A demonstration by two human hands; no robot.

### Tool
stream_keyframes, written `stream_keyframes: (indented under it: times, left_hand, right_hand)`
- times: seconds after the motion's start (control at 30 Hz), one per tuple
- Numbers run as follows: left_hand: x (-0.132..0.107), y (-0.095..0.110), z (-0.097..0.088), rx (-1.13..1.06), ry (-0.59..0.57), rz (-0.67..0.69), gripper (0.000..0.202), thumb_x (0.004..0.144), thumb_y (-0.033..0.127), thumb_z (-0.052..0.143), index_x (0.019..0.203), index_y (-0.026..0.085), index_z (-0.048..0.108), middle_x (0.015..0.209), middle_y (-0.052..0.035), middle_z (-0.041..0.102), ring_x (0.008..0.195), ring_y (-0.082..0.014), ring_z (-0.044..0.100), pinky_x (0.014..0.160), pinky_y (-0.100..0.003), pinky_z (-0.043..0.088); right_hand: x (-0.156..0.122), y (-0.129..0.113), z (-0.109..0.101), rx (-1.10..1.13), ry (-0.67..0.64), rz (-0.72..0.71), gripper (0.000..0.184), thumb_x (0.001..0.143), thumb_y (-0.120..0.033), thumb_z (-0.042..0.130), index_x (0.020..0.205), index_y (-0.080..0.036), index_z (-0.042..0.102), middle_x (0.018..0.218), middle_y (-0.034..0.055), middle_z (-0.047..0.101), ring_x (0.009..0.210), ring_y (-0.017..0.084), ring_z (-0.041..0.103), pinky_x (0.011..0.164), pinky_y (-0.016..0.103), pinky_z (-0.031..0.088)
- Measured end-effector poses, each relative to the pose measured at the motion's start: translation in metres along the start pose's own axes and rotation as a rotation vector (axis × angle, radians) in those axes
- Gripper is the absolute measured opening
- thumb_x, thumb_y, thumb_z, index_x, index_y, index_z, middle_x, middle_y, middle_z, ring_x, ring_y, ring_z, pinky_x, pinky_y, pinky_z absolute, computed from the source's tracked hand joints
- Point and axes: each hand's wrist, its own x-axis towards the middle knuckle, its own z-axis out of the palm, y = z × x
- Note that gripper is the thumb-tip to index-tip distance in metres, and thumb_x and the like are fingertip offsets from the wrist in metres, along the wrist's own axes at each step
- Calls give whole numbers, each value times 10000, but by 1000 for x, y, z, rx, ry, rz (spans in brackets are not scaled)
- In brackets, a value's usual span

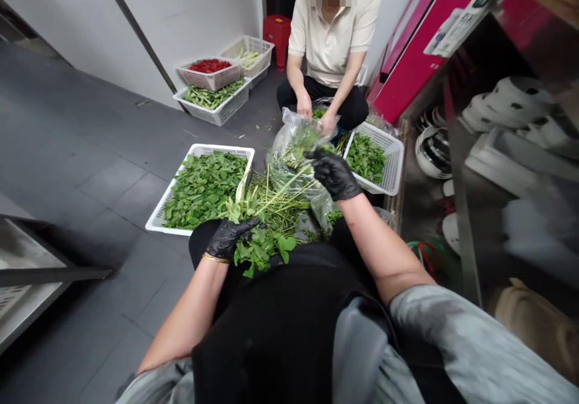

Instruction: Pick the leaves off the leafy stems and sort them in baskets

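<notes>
My left hand (228, 239), in a black glove, is closed round a bunch of leafy greens (262, 248) resting on my lap. My right hand (333, 173), also gloved in black, is closed on green stalks at the clear plastic bag of greens (296, 145) in front of me. Loose stems (280, 202) lie in a heap between my knees. A white basket of picked leaves (203, 188) stands on the floor to my left.
A person in a cream shirt crouches opposite, both hands in the bag, beside another white basket of leaves (392, 151). Baskets of red chillies (208, 66), green pods (212, 97) and pale stalks (248, 55) stand by the far wall. A steel shelf with white dishes (515, 99) is on my right.
</notes>
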Motion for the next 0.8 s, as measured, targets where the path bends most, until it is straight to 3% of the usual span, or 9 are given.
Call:
stream_keyframes:
  times: [0.13, 0.2, 0.27, 0.33, 0.37, 0.47, 0.57, 0.73, 0.8]
  left_hand:
    - [2, 1, -3, -203, 42, -95, 158, 648, 106, 838, 694, 118, 688, 575, -23, 674, 397, -97, 538, 406, -212, 473]
    - [4, -1, -5, -267, 47, -77, 133, 691, 112, 806, 672, 130, 676, 568, -13, 659, 375, -81, 504, 392, -204, 455]
    - [8, -6, -4, -277, 15, -50, 135, 697, 140, 815, 694, 143, 681, 596, -7, 671, 381, -77, 509, 400, -202, 462]
    - [14, -13, -1, -229, -17, -5, 198, 635, 172, 869, 728, 149, 696, 627, -11, 691, 445, -112, 582, 457, -229, 514]
    - [17, -17, 1, -177, -27, 32, 249, 588, 190, 900, 742, 148, 708, 646, -20, 705, 521, -152, 643, 519, -261, 555]
    - [28, -26, 4, -6, -11, 158, 337, 491, 235, 949, 753, 159, 751, 707, -55, 746, 823, -271, 735, 747, -368, 604]
    - [37, -34, -2, 66, 34, 198, 363, 452, 240, 960, 759, 165, 780, 776, -59, 774, 916, -278, 724, 876, -398, 570]
    - [40, -42, -21, 207, 32, 164, 304, 433, 238, 953, 653, 169, 755, 667, -25, 738, 727, -220, 679, 786, -362, 563]
    - [38, -42, -27, 75, -3, 124, 293, 473, 218, 939, 702, 170, 762, 604, -9, 696, 659, -191, 655, 691, -313, 555]
  right_hand:
    - [22, -11, -28, -3, 237, -187, 85, 789, -239, 652, 849, -183, 635, 910, 36, 744, 477, 31, 342, 417, 185, 247]
    - [18, -1, -25, -83, 236, -235, 115, 760, -253, 695, 828, -172, 649, 834, 39, 734, 512, 44, 436, 423, 187, 263]
    - [3, 19, -9, -219, 35, -121, 195, 689, -303, 780, 766, -166, 665, 730, 30, 715, 535, 79, 518, 428, 194, 308]
    - [-17, 46, 15, -347, -279, 86, 288, 648, -395, 826, 697, -161, 667, 645, 21, 687, 505, 105, 528, 442, 221, 368]
    - [-25, 59, 28, -363, -356, 122, 321, 663, -435, 820, 666, -156, 661, 608, 16, 669, 484, 102, 507, 447, 229, 371]
    - [-35, 89, 55, -382, -413, 113, 401, 699, -473, 801, 562, -156, 597, 484, -30, 552, 450, 76, 420, 460, 229, 348]
    - [-30, 99, 62, -454, -425, 183, 414, 665, -458, 815, 532, -148, 575, 439, -54, 486, 435, 63, 370, 445, 224, 307]
    - [-22, 87, 51, -510, -634, 284, 364, 684, -431, 770, 538, -132, 624, 422, -47, 497, 419, 61, 370, 445, 221, 300]
    - [-24, 80, 47, -552, -729, 299, 370, 699, -426, 763, 522, -139, 612, 405, -50, 482, 414, 60, 367, 453, 221, 309]
